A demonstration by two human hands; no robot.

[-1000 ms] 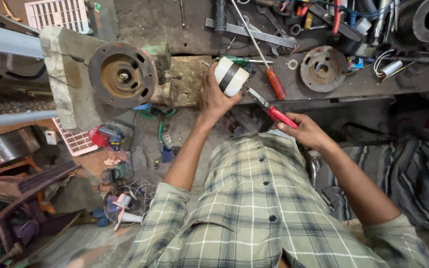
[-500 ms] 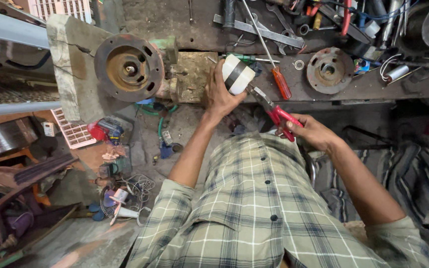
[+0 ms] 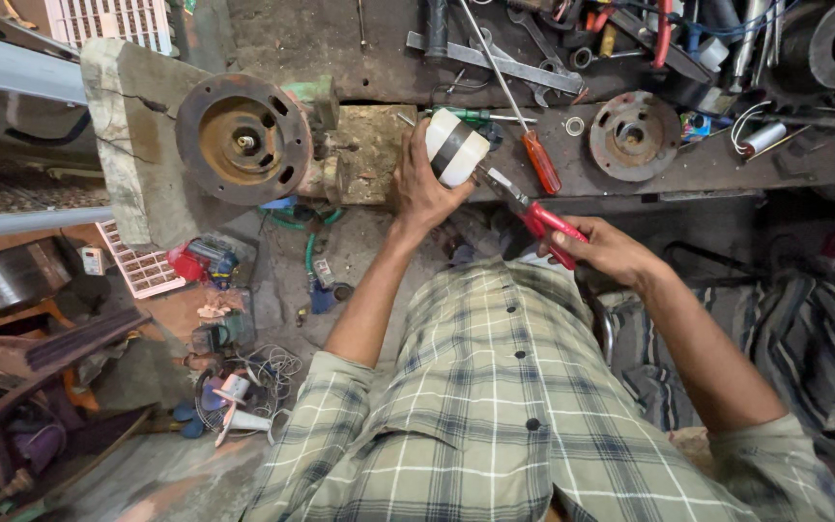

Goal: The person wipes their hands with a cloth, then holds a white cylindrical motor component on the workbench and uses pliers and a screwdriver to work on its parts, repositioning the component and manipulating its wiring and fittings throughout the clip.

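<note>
Left hand [image 3: 424, 188]: arm extended forward from a rolled plaid sleeve, forearm bare, wrist raised; grip wrapped around the lower side of a white cylinder [image 3: 455, 147] with a black band, fingers curled snugly against it, thumb on the near side. The cylinder sits at the front edge of the desk [image 3: 707, 169], tilted, its white end towards the upper left.

Right hand [image 3: 609, 253]: arm bent at the elbow, forearm running down to the right; grip clenched around the red handles of a pair of pliers [image 3: 531, 215]. The pliers point up and left, their dark nose reaching the right side of the cylinder, just below the black band; whether the nose touches it cannot be told.

Nearby on the desk: a red-handled screwdriver [image 3: 539, 160] just beside the cylinder on its right; a round rusty flange [image 3: 634, 136] further right; a long flat spanner [image 3: 504, 62] behind. Left of the left hand, a large rusty disc [image 3: 244, 139] mounted on a cracked concrete block [image 3: 123, 145]
</note>
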